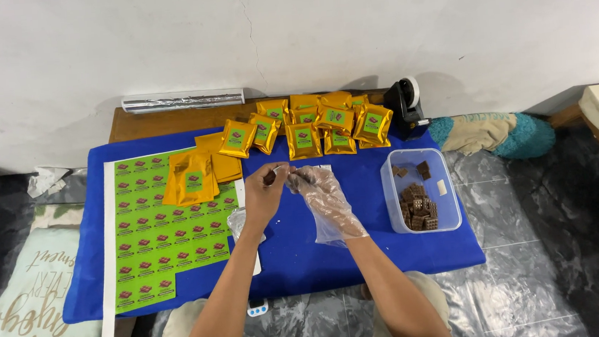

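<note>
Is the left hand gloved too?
No: the left hand is bare, and only the right hand wears a clear plastic glove.

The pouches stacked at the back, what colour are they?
Gold pouches with green labels, clearest in the head view.

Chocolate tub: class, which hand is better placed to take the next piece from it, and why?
Probably the right hand. It wears a clear plastic glove and is on the same side as the clear tub of chocolate pieces. The bare left hand is farther, nearer the green sticker sheet.
</note>
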